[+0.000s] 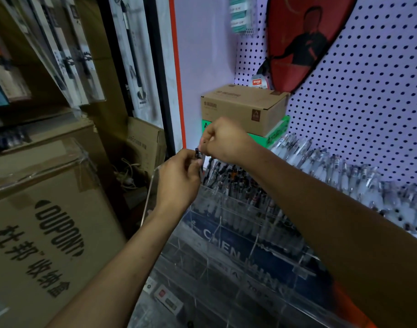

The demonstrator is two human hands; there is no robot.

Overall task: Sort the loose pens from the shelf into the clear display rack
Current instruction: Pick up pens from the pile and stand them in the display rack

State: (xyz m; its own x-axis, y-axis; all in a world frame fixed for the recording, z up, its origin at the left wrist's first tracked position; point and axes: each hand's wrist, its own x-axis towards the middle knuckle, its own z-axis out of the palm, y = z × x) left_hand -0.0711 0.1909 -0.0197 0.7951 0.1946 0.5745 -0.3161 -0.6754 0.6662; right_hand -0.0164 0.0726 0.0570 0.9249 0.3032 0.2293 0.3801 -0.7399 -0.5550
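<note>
While both hands meet over rack's [226, 223] back-left corner, left hand [179, 178] pinches pen [198, 154]; right hand [224, 140] curled, contents unclear. Next, likely: drop pen into compartment.

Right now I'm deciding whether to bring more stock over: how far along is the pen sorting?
Partly done. The upper tiers of the clear display rack already hold many pens. In hand: the left hand and right hand both pinch one dark pen above the rack's top left corner. Left: the lower front compartments look mostly empty, and a long row of loose pens lies along the pegboard.
</note>
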